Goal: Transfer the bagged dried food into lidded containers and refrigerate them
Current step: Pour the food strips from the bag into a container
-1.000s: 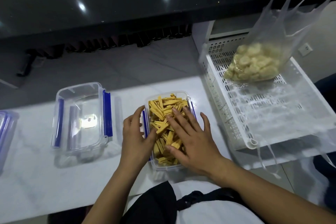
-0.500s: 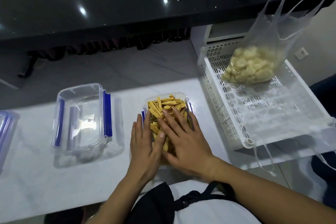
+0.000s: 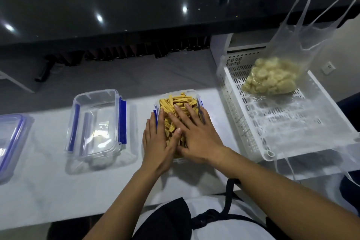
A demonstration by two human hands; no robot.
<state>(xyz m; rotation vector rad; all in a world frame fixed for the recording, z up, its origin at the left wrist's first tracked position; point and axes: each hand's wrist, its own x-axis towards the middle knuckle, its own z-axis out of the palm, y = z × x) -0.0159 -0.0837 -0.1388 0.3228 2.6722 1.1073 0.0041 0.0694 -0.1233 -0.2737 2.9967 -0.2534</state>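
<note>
White surface (image 3: 48, 191), long and pale. White perforated tray (image 3: 239, 115) at right, carrying a clear bag (image 3: 272, 78) of pale dried pieces. Empty clear container (image 3: 97, 122), blue clips, left of centre. Centre: container (image 3: 176, 93) filled with yellow dried strips (image 3: 175, 101). Left hand (image 3: 157, 142) and right hand (image 3: 196, 132) lie flat on the strips, each grip spread, fingers straight, pressing down.

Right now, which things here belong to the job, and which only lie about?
For the job: left hand, right hand, filled container, empty container, bagged food.

Lying about: white basket, lid at left edge.
</note>
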